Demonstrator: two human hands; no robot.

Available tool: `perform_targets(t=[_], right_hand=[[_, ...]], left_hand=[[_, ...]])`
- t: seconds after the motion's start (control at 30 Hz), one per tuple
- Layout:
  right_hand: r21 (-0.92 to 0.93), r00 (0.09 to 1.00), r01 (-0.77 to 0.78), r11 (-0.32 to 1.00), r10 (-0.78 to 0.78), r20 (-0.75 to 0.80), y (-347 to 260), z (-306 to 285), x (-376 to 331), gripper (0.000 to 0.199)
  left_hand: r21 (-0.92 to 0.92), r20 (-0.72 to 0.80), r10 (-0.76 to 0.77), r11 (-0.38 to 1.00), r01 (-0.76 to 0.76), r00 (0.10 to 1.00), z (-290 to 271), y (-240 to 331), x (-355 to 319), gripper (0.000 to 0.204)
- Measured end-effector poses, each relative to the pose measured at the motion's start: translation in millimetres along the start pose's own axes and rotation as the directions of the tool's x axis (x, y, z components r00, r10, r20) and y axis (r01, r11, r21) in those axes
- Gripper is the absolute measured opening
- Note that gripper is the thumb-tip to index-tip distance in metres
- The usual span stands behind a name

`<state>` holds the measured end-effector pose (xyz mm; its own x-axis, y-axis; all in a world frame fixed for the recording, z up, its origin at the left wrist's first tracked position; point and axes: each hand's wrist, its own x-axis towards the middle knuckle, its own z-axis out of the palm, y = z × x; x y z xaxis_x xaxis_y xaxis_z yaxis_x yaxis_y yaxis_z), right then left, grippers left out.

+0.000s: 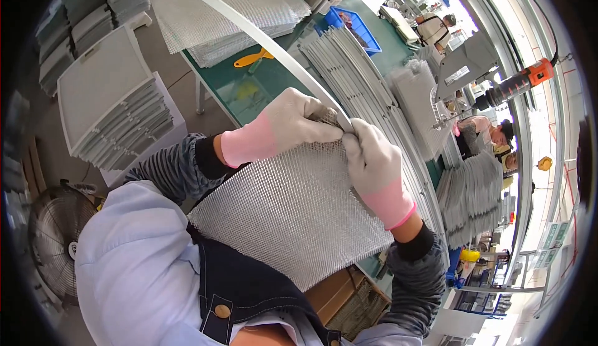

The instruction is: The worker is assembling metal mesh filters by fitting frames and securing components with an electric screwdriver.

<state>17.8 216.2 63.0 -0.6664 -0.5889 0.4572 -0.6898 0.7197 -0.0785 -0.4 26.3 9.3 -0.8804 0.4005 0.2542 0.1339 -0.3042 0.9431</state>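
A square sheet of silver metal mesh (293,212) is held up close in front of me. My left hand (293,125), in a grey and pink glove, pinches its top edge from the left. My right hand (372,165), gloved the same way, grips the same edge just to the right. A long pale metal strip (249,28) runs from the upper left down to the spot between both thumbs, lying along the mesh's top edge.
A green workbench (240,94) carries a stack of mesh sheets (215,9), a yellow tool (252,58), rows of grey strips (367,90) and a blue bin (355,28). Framed filter panels (115,106) are stacked left. A floor fan (53,240) stands lower left. Other people work at right.
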Motion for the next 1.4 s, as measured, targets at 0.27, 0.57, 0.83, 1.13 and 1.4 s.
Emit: perform_targets(t=[0.27, 0.57, 0.83, 1.13, 1.4], right_hand=[[0.061, 0.998, 0.001, 0.998, -0.005, 0.07, -2.4, -8.5, -1.9, 0.034], [0.214, 0.586, -0.729, 0.65, 0.432, 0.685, 32.7, -101.8, -60.5, 0.03], [0.226, 0.462, -0.863, 0.452, 0.522, 0.717, 39.0, -147.8, -96.8, 0.042], [0.287, 0.641, -0.714, 0.639, 0.432, 0.634, 37.7, -151.9, -144.4, 0.037], [0.258, 0.823, -0.474, 0.842, 0.32, 0.469, 27.2, -142.8, -136.4, 0.043]], left_hand=[[0.025, -0.002, -0.029, 0.999, 0.029, 1.0, -1.1, -4.5, -4.2, 0.027], [-0.19, -0.047, -0.09, 0.979, 0.08, 0.995, -26.7, 13.4, -12.5, 0.043], [-0.22, -0.156, -0.177, 0.965, 0.14, 0.972, -42.8, -5.0, -9.0, 0.041], [-0.119, -0.305, -0.179, 0.982, 0.149, 0.935, -25.6, 4.2, -11.9, 0.037], [-0.098, -0.284, -0.111, 0.991, 0.086, 0.952, -22.8, 3.5, -6.8, 0.039]])
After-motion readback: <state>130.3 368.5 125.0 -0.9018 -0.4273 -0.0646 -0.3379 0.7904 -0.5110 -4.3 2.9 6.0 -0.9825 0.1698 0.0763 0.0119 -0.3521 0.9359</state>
